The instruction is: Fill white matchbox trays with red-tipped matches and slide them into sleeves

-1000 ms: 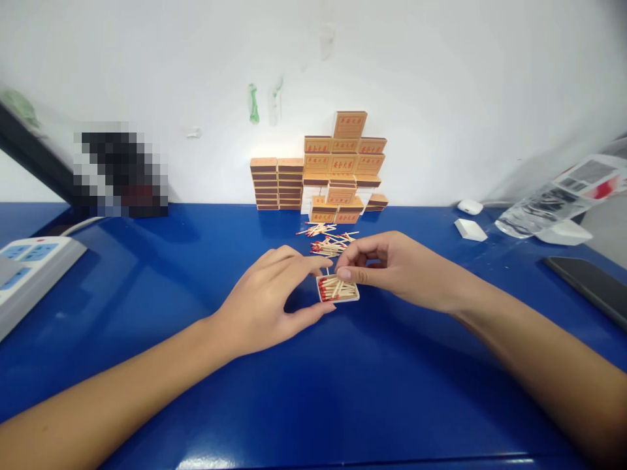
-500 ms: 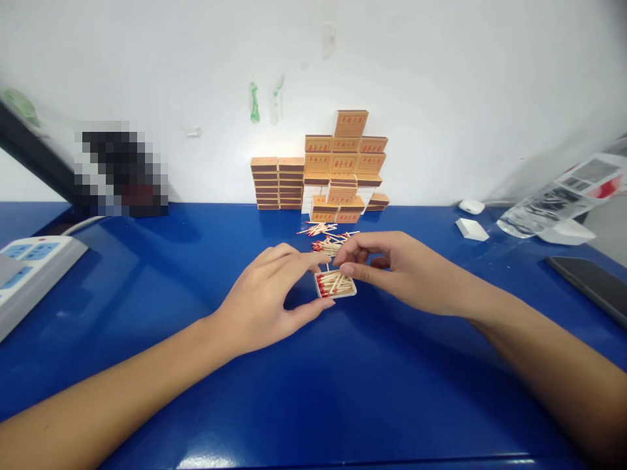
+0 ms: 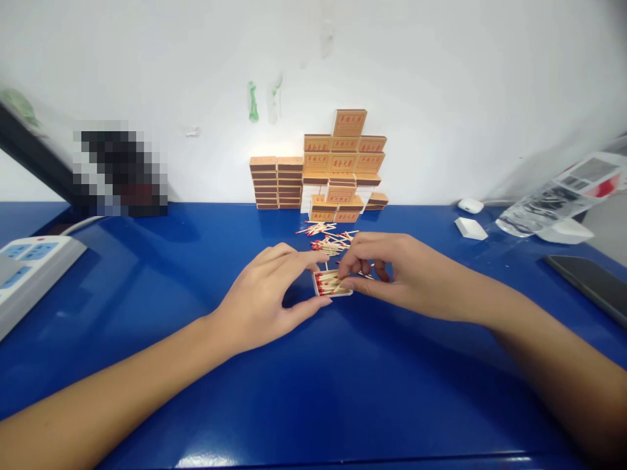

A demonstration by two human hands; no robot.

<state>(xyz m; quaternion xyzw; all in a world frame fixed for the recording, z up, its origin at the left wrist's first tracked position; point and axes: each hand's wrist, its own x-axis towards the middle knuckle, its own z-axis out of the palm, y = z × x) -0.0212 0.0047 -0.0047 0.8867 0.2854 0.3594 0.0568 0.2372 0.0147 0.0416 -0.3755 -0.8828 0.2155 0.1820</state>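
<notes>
A small white matchbox tray lies on the blue table, with red-tipped matches inside it, their heads mostly toward the left end. My left hand grips the tray's left part, thumb at the near side and fingers at the far side. Over the tray's right end, my right hand has thumb and fingertips pinched together on matches; how many is hidden. Just beyond the tray lies a heap of loose matches, with a few strays by my right fingers.
Stacked matchboxes stand against the wall, beside two columns of boxes. A power strip is at left. At right are a phone, a plastic bottle, a white earphone case and a white block.
My right fingertips have shifted slightly down onto the tray's right end, now covering its corner. The matches lying crosswise on top have moved. My left hand keeps its grip.
</notes>
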